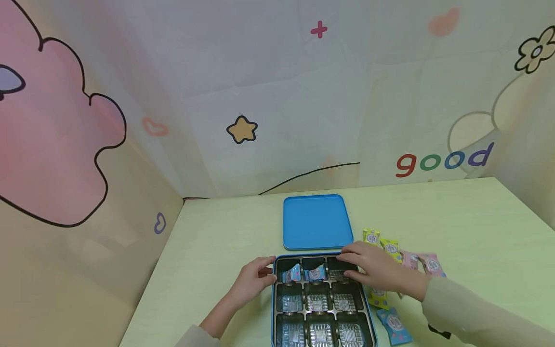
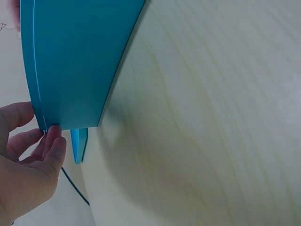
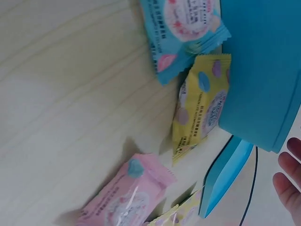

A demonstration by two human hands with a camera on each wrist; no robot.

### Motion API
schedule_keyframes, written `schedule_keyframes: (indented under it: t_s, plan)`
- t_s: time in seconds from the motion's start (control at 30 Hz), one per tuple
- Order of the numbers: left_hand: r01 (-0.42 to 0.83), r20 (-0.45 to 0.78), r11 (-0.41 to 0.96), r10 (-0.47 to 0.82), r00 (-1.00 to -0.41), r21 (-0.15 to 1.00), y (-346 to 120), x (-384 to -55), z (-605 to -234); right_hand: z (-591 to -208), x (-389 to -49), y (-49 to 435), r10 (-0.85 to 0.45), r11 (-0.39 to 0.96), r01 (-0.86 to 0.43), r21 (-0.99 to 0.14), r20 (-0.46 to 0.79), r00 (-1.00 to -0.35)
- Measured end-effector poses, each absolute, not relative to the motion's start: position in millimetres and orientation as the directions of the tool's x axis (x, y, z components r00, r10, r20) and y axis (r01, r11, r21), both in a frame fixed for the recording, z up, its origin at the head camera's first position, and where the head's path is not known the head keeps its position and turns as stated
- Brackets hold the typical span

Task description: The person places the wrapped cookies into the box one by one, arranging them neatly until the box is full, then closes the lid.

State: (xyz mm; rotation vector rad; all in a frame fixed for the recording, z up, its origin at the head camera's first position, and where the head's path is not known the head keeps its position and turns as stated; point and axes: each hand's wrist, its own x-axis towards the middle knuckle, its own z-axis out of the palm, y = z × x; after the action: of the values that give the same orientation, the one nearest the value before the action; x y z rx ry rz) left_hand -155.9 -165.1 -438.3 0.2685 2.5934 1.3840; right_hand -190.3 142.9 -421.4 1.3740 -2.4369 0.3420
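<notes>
A blue tin box (image 1: 274,313) with a black tray of several compartments lies on the table. Two blue wrapped snacks, one in the back-left compartment (image 1: 292,273) and one in the back-middle compartment (image 1: 315,273), sit inside. My left hand (image 1: 253,282) touches the box's outer left side near its back corner; the left wrist view shows those fingertips (image 2: 55,143) at the corner. Over the back-right compartment, my right hand (image 1: 375,265) reaches across the rim with thumb and fingers apart. No snack shows between them. Part of that compartment is hidden beneath the fingers.
A blue lid (image 1: 317,222) lies behind the box. Right of the box are yellow packets (image 1: 391,248), pink packets (image 1: 431,265) and a blue packet (image 1: 394,326), partly hidden by my right arm. A patterned cloth wall (image 1: 277,96) rises behind the table.
</notes>
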Motion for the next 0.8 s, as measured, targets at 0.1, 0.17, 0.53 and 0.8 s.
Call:
schedule_keyframes:
  t_s: [0.1, 0.17, 0.53, 0.8]
  plan:
    - [0.074, -0.076, 0.543, 0.248, -0.966, 0.836, -165.2, -155.1, -437.1, -423.1, -190.6, 147.6, -0.779, 0.516, -0.855, -0.048, 0.39, -0.491]
    - [0.08, -0.069, 0.535, 0.253, -0.965, 0.841, -165.4, -154.3, -436.4, -424.4, -189.9, 150.9, -0.772, 0.524, -0.85, -0.06, 0.388, -0.504]
    - [0.082, -0.067, 0.54, 0.252, -0.965, 0.838, -165.9, -154.8, -438.0, -432.5, -177.6, 169.7, -0.714, 0.593, -0.795, -0.128, 0.373, -0.593]
    - [0.082, -0.066, 0.54, 0.249, -0.966, 0.838, -165.4, -155.1, -438.1, -443.5, -168.0, 182.3, -0.671, 0.651, -0.742, -0.16, 0.337, -0.661]
